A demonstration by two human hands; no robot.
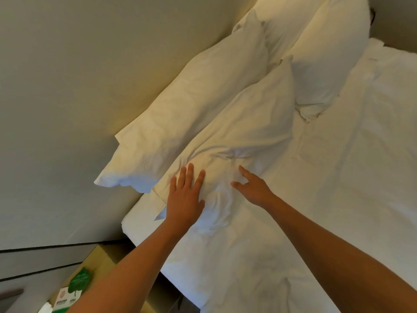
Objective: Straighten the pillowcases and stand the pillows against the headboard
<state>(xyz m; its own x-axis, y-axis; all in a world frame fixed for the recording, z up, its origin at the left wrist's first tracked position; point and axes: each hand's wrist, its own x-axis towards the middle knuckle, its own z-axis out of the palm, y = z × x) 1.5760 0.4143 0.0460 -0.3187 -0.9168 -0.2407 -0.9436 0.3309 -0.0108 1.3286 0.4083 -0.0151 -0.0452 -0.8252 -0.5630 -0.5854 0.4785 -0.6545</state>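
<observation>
Several white pillows lie at the head of the bed. The front pillow leans on the back pillow, which stands against the headboard. My left hand presses flat on the wrinkled near end of the front pillow, fingers straight and spread. My right hand rests on the same pillowcase just to the right, with index finger and thumb extended; the other fingers are hidden. Two more pillows stand farther along the headboard.
A white duvet covers the bed to the right. A wooden bedside table at the lower left carries a green card and small printed cards. The bed's corner sits just above the table.
</observation>
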